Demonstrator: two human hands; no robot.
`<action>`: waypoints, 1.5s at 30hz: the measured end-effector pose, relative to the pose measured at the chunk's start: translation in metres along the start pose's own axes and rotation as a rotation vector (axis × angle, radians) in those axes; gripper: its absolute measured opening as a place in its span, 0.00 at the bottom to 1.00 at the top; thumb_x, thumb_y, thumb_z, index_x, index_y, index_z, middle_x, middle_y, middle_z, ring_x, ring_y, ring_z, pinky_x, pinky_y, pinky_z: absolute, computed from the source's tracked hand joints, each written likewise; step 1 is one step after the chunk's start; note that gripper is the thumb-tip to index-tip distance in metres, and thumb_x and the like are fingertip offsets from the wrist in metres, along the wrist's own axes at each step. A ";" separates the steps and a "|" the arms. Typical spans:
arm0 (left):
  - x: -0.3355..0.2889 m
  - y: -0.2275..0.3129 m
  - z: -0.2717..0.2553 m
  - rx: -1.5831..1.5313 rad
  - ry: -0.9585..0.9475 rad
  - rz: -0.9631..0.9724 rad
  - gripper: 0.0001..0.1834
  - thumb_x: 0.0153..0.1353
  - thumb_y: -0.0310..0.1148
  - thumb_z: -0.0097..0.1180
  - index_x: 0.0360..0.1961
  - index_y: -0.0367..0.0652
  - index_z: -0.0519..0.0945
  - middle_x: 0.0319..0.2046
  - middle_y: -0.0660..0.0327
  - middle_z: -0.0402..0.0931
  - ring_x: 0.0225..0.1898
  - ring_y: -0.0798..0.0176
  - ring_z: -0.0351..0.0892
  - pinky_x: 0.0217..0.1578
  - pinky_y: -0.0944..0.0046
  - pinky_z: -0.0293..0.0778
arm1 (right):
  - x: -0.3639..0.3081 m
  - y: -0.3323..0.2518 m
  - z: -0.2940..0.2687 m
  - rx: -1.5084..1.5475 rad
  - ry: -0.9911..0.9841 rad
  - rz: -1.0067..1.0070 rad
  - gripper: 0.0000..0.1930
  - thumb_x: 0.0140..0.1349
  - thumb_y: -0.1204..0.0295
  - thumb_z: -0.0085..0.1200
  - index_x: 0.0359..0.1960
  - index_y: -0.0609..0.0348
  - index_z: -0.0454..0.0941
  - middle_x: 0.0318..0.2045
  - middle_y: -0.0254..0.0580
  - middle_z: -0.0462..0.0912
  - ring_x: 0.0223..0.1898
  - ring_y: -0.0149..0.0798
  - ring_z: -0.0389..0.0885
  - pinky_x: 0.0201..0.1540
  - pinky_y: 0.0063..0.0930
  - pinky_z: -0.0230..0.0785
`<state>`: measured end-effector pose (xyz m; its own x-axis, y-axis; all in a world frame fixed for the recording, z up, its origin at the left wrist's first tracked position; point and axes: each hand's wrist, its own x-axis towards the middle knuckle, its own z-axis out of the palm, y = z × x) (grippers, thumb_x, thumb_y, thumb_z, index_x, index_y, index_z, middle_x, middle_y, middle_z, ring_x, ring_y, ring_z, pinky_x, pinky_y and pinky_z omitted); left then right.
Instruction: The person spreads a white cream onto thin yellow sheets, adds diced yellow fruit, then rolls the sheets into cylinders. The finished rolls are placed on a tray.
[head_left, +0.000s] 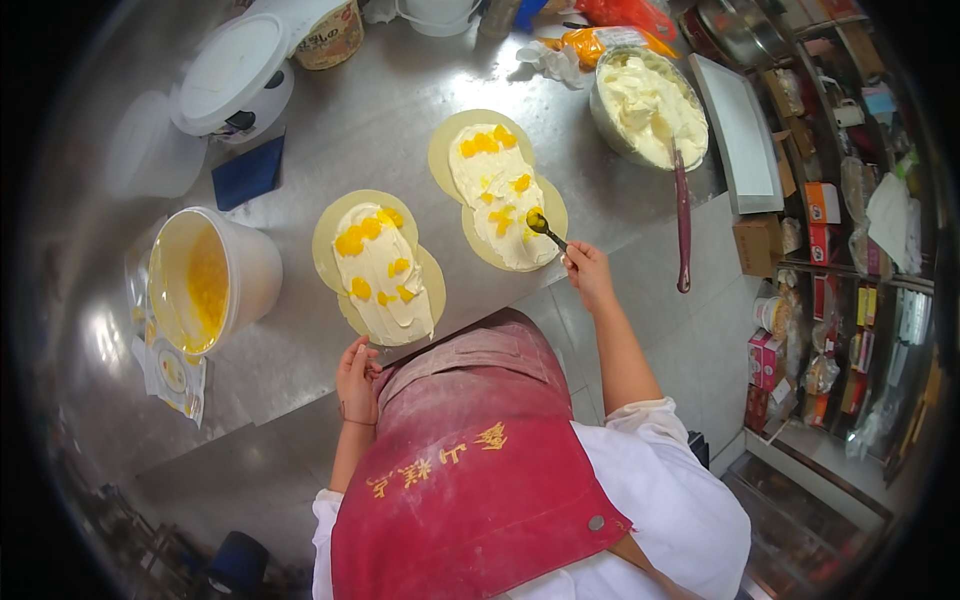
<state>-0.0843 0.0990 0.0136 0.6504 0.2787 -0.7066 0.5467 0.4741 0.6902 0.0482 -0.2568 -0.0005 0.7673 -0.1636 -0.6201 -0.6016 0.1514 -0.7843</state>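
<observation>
My right hand (590,275) is closed on the handle of a small black spoon (541,226), whose bowl carries yellow-orange fruit pieces. The spoon is over the right pair of overlapping round yellow crepes (441,150), spread with cream (468,178) and dotted with fruit chunks (482,144). To the left, a second overlapping pair of crepes (328,240) bears cream (385,263) and fruit chunks (361,236). My left hand (357,388) is at the table's near edge, just below that pair, fingers loosely bent and apart, with nothing visible in them.
A white tub (258,272) of orange fruit stands at the left, beside a plastic packet (180,378). A bowl of cream (650,100) with a red-handled spatula (683,225) stands far right. Lidded tubs (235,75) and a blue card (248,173) lie back left; shelves (850,270) line the right.
</observation>
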 end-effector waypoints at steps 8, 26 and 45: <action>0.001 0.002 -0.008 0.018 0.019 -0.001 0.15 0.62 0.33 0.46 0.47 0.38 0.71 0.27 0.66 0.73 0.22 0.76 0.67 0.23 0.78 0.63 | 0.008 -0.003 0.007 -0.033 0.030 -0.026 0.07 0.60 0.70 0.46 0.35 0.59 0.74 0.17 0.26 0.70 0.14 0.18 0.60 0.15 0.13 0.50; -0.001 0.005 -0.013 0.013 0.064 -0.001 0.14 0.62 0.33 0.45 0.47 0.39 0.71 0.27 0.66 0.72 0.22 0.76 0.67 0.24 0.77 0.64 | 0.059 -0.021 0.077 -0.245 0.118 -0.369 0.10 0.56 0.71 0.47 0.32 0.66 0.76 0.19 0.36 0.75 0.19 0.26 0.70 0.23 0.21 0.63; -0.008 0.005 -0.044 -0.122 0.135 0.030 0.15 0.60 0.34 0.48 0.46 0.38 0.72 0.26 0.66 0.72 0.21 0.75 0.67 0.23 0.77 0.63 | -0.037 -0.123 0.246 -0.303 -0.606 -0.455 0.09 0.57 0.70 0.51 0.32 0.64 0.76 0.18 0.31 0.74 0.16 0.20 0.65 0.18 0.12 0.55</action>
<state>-0.1097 0.1355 0.0163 0.5845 0.3995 -0.7062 0.4550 0.5592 0.6930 0.1486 -0.0292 0.1229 0.8856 0.4235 -0.1905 -0.1693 -0.0875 -0.9817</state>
